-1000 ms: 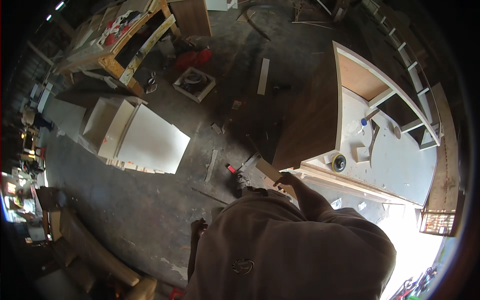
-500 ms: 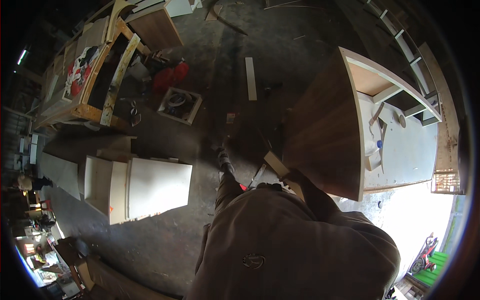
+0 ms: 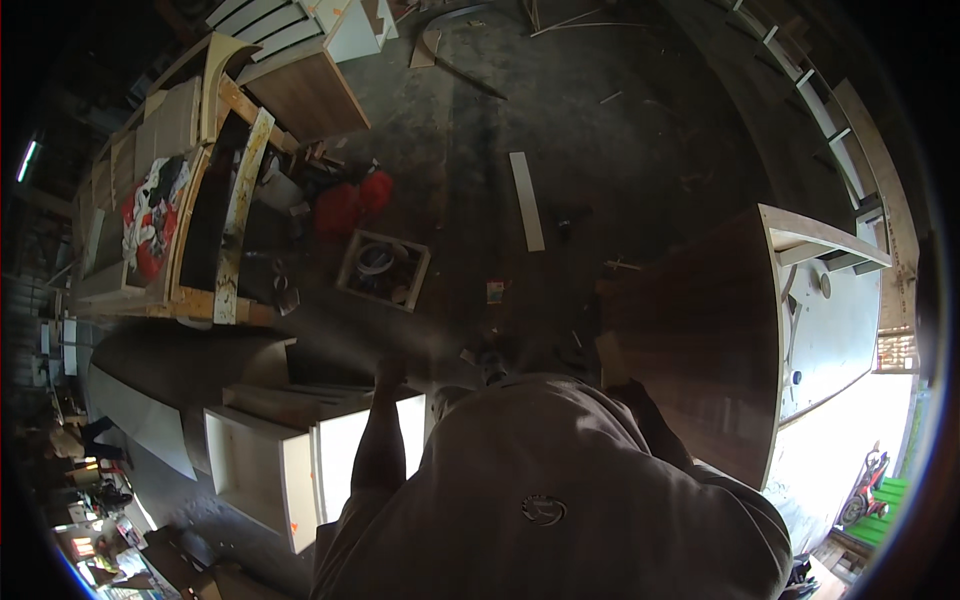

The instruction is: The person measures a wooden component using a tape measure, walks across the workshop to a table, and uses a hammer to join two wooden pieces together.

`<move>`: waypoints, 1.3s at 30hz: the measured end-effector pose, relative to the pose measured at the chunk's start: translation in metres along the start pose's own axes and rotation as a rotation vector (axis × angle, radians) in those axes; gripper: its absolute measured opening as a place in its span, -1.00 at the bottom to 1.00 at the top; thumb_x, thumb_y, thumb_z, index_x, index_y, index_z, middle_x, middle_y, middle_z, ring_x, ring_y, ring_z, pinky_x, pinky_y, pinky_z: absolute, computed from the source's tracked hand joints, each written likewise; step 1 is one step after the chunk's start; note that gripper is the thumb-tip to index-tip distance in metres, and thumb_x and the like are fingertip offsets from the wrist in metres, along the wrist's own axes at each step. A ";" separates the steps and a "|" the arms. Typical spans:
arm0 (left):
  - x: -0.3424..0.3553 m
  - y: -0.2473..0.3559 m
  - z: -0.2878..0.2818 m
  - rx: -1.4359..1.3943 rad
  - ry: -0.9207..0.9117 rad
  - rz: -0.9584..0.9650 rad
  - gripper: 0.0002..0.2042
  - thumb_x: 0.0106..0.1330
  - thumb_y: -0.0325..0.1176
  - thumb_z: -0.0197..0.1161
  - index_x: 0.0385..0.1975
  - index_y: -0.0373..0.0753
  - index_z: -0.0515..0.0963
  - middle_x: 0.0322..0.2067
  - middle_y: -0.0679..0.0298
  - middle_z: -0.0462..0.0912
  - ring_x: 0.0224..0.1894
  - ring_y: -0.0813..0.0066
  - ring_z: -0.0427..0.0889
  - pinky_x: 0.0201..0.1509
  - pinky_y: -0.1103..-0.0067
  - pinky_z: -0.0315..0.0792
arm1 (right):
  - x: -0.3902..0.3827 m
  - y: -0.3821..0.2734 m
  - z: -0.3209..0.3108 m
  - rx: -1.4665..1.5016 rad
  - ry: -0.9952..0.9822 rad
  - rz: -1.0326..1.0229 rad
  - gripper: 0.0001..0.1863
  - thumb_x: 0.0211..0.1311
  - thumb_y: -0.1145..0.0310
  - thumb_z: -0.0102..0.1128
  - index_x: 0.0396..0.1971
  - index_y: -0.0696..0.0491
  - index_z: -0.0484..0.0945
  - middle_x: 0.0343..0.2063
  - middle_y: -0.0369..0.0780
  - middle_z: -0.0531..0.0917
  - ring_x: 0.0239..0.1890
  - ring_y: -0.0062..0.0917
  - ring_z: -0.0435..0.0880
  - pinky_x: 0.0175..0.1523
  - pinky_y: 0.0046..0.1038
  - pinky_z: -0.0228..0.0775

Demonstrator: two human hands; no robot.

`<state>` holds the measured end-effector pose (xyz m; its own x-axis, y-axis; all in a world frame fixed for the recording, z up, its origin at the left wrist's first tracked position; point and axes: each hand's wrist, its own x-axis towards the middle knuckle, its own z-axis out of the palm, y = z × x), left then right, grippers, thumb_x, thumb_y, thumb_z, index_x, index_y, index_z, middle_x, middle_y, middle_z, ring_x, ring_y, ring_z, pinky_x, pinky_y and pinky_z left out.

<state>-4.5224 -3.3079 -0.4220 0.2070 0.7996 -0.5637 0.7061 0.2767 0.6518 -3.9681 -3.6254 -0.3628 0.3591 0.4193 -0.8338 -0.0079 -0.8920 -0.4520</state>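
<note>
My right hand (image 3: 628, 392) grips a short pale wooden board (image 3: 608, 356) low at my right side, near the brown face of a large cabinet (image 3: 700, 330). My left hand (image 3: 391, 374) is held out at my left, above the far edge of a white panel (image 3: 375, 435). It is dark there, and its fingers cannot be made out. Beside that panel lies a white drawer-like box (image 3: 258, 465). One of my shoes (image 3: 492, 368) shows just ahead of my shirt.
A shallow crate (image 3: 383, 270) with tools sits on the floor ahead, beside red objects (image 3: 350, 203). A long white strip (image 3: 526, 202) lies farther on. At left stands a wooden workbench (image 3: 195, 300) with cloths. Another person (image 3: 85, 440) is at far left.
I have moved forward, so floor things and cabinets sit lower in view. My left arm has come into sight over the white panel. My right hand still holds the board.
</note>
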 end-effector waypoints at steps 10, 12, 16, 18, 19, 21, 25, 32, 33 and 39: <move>0.128 0.131 -0.006 0.012 -0.219 -0.195 -0.64 0.30 -0.14 0.15 -0.33 -0.42 0.57 -0.54 0.08 0.65 -0.58 0.32 0.65 -0.48 0.39 0.52 | 0.057 -0.090 -0.002 0.044 0.055 0.084 -0.61 -0.14 0.31 0.56 -0.28 0.16 0.69 -0.45 -0.12 0.72 -0.51 -0.38 0.70 -0.40 -0.31 0.55; 0.142 0.116 -0.001 -0.023 -0.245 -0.249 -0.64 0.31 -0.13 0.13 -0.34 -0.39 0.59 -0.55 0.10 0.65 -0.58 0.31 0.65 -0.48 0.39 0.52 | 0.076 -0.105 -0.008 0.047 0.044 0.116 -0.62 -0.14 0.30 0.56 -0.28 0.16 0.69 -0.44 -0.12 0.72 -0.50 -0.39 0.70 -0.39 -0.32 0.55; 0.157 0.165 0.005 0.103 -0.126 -0.401 -0.63 0.35 -0.06 0.09 -0.36 -0.28 0.64 -0.60 0.18 0.65 -0.57 0.32 0.67 -0.47 0.38 0.53 | 0.127 -0.138 -0.031 0.085 0.048 0.158 -0.62 -0.14 0.29 0.55 -0.29 0.16 0.70 -0.42 -0.11 0.73 -0.48 -0.39 0.71 -0.37 -0.32 0.55; 0.176 0.160 -0.002 0.106 -0.145 -0.400 -0.63 0.35 -0.06 0.09 -0.36 -0.28 0.64 -0.60 0.18 0.65 -0.58 0.32 0.67 -0.47 0.38 0.52 | 0.148 -0.174 -0.052 0.100 0.043 0.150 -0.62 -0.14 0.28 0.55 -0.30 0.16 0.70 -0.41 -0.11 0.73 -0.47 -0.39 0.72 -0.36 -0.33 0.55; 0.188 0.165 -0.002 0.101 -0.158 -0.400 -0.63 0.35 -0.07 0.09 -0.37 -0.28 0.64 -0.60 0.18 0.65 -0.58 0.31 0.66 -0.47 0.38 0.52 | 0.159 -0.194 -0.064 0.113 0.040 0.135 -0.62 -0.14 0.28 0.55 -0.30 0.16 0.71 -0.41 -0.11 0.74 -0.46 -0.40 0.72 -0.36 -0.33 0.56; 0.211 0.185 -0.006 0.096 -0.164 -0.394 -0.64 0.35 -0.07 0.10 -0.37 -0.29 0.63 -0.60 0.18 0.64 -0.58 0.31 0.66 -0.47 0.37 0.52 | 0.180 -0.244 -0.092 0.172 -0.014 0.074 -0.62 -0.14 0.27 0.54 -0.30 0.16 0.71 -0.40 -0.11 0.74 -0.45 -0.40 0.72 -0.35 -0.33 0.56; 0.277 0.243 0.003 0.045 -0.167 -0.329 -0.64 0.34 -0.08 0.11 -0.39 -0.29 0.62 -0.61 0.18 0.63 -0.58 0.30 0.65 -0.47 0.36 0.51 | 0.245 -0.346 -0.153 -0.021 0.088 0.009 -0.58 -0.18 0.21 0.55 -0.29 0.13 0.73 -0.35 -0.10 0.75 -0.38 -0.40 0.74 -0.27 -0.32 0.58; 0.416 0.333 0.003 0.049 -0.221 -0.247 -0.66 0.33 -0.10 0.13 -0.42 -0.29 0.60 -0.62 0.19 0.62 -0.59 0.29 0.64 -0.47 0.35 0.49 | 0.298 -0.544 -0.201 -0.175 0.207 -0.058 -0.32 -0.27 0.12 0.57 -0.04 0.09 0.66 -0.30 -0.11 0.75 -0.32 -0.38 0.76 -0.21 -0.28 0.63; 0.439 0.345 0.002 0.076 -0.248 -0.245 -0.66 0.33 -0.10 0.13 -0.43 -0.29 0.60 -0.63 0.19 0.61 -0.59 0.29 0.63 -0.47 0.34 0.49 | 0.301 -0.559 -0.204 -0.078 0.152 -0.053 -0.33 -0.25 0.12 0.56 -0.03 0.07 0.64 -0.31 -0.10 0.75 -0.33 -0.36 0.76 -0.22 -0.27 0.65; 0.569 0.400 -0.059 0.114 -0.248 -0.269 -0.67 0.32 -0.11 0.15 -0.45 -0.30 0.58 -0.64 0.19 0.60 -0.59 0.28 0.62 -0.47 0.33 0.48 | 0.363 -0.627 -0.201 -0.088 0.167 -0.024 -0.30 -0.25 0.09 0.55 0.01 0.05 0.63 -0.32 -0.13 0.75 -0.35 -0.36 0.77 -0.27 -0.34 0.64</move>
<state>-4.1617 -2.7109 -0.4518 0.1520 0.5493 -0.8217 0.8254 0.3868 0.4112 -3.6453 -2.9479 -0.3184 0.5082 0.4134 -0.7555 0.0814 -0.8964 -0.4357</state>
